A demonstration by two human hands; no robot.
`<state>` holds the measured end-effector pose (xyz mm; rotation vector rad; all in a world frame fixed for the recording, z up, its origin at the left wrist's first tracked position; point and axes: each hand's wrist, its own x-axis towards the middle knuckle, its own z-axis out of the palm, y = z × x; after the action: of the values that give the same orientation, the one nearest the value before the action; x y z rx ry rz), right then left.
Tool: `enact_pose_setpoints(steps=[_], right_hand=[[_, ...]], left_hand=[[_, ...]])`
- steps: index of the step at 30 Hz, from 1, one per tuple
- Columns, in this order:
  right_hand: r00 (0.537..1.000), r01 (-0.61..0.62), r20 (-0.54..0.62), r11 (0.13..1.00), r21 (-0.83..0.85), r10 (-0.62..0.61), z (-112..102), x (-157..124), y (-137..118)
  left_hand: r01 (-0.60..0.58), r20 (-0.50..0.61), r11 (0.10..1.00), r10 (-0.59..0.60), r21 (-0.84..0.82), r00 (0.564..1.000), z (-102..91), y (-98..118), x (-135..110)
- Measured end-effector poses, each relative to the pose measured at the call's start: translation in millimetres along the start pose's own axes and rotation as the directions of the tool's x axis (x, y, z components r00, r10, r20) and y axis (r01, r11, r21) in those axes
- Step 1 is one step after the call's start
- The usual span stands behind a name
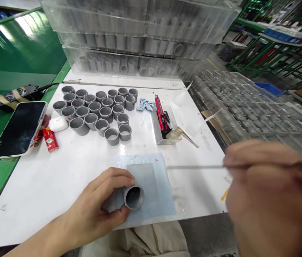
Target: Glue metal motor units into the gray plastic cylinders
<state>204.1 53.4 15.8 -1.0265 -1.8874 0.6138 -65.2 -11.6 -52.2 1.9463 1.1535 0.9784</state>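
My left hand (100,200) is closed around a short grey tube (134,197), thumb and fingers on its outer wall. The tube's open end faces up toward me above a light blue cloth (167,200), which has a grey square sheet (147,171) on it. Raised at the right, my right hand (268,192) is smeared by motion. It grips a thin straight rod (193,167), which points left over the table; its tip is too blurred to tell its kind. Several more grey tubes (94,107) stand upright in a group beyond my left hand.
A small clear box (154,130) holds a red utility knife (160,112) and tweezers (189,138). Nearby lies a crumpled blue cloth (146,104). A phone (19,128), earbud case (58,124) and red packet (50,140) sit left. Clear trays (102,66) of tubes are stacked behind.
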Motion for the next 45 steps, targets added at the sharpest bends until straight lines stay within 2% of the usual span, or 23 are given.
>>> enact_pose_setpoints(steps=[6,10,14,19,25,28,30,32,33,36,37,39,40,42,45], right_hand=[[0.997,0.056,0.039,0.964,0.260,-0.068,39.1,-11.7,-13.2],[0.992,0.050,0.092,0.953,0.299,-0.081,51.4,-13.5,-10.7],[0.988,0.056,0.128,0.973,0.225,-0.087,48.9,-11.7,-7.7],[0.984,0.132,0.105,0.983,0.130,-0.146,41.1,-6.2,-9.3],[0.981,0.150,0.096,0.976,0.160,-0.167,43.1,-6.4,-12.9],[0.985,0.125,0.095,0.973,0.195,-0.146,37.3,-9.0,-17.8],[0.996,0.077,0.035,0.972,0.222,-0.087,27.6,-9.3,-20.9],[0.993,0.052,-0.112,0.971,0.233,-0.026,16.0,-5.6,-19.7],[0.977,0.070,-0.211,0.974,0.217,-0.023,10.6,-1.5,-16.2],[0.864,0.190,-0.482,0.981,0.038,-0.149,-1.9,19.2,5.1],[0.827,0.204,-0.530,0.978,-0.031,-0.189,-4.9,27.6,14.3],[0.806,0.177,-0.555,0.979,-0.104,-0.205,-9.4,42.9,31.4],[0.816,0.146,-0.547,0.982,-0.117,-0.186,-10.8,48.8,38.4],[0.854,0.087,-0.498,0.984,-0.154,-0.153,-11.3,56.3,48.5],[0.933,0.019,-0.345,0.973,-0.230,-0.100,-6.9,58.9,57.1]], left_hand=[[-0.002,0.006,1.000,0.002,-0.009,1.000,0.9,1.1,0.6],[0.006,0.021,1.000,-0.006,-0.007,1.000,0.7,0.9,0.5],[-0.015,0.022,1.000,0.015,-0.015,1.000,1.1,-0.8,0.0],[-0.017,0.025,1.000,0.017,-0.003,1.000,1.7,-2.0,-0.2],[-0.020,0.023,1.000,0.019,0.016,1.000,0.4,-1.2,-0.6],[-0.016,0.016,0.999,0.015,0.028,1.000,1.0,-0.9,-0.7],[-0.004,0.005,0.999,0.004,0.038,1.000,2.1,-1.1,-0.6],[0.019,-0.011,0.999,-0.018,0.049,1.000,3.0,-1.4,-0.5],[0.032,-0.021,0.998,-0.031,0.057,0.999,3.2,-1.4,-0.6],[0.128,-0.060,0.985,-0.121,0.113,0.991,0.2,0.7,-0.8],[0.175,-0.069,0.975,-0.167,0.138,0.984,-2.2,2.5,-0.8],[0.231,-0.078,0.950,-0.219,0.210,0.973,-8.8,7.0,-0.3],[0.214,-0.077,0.941,-0.200,0.263,0.977,-12.6,9.5,0.2],[0.091,-0.057,0.913,-0.074,0.399,0.996,-19.9,12.9,1.5],[-0.084,0.018,0.791,0.092,0.606,0.996,-26.3,11.8,1.1]])
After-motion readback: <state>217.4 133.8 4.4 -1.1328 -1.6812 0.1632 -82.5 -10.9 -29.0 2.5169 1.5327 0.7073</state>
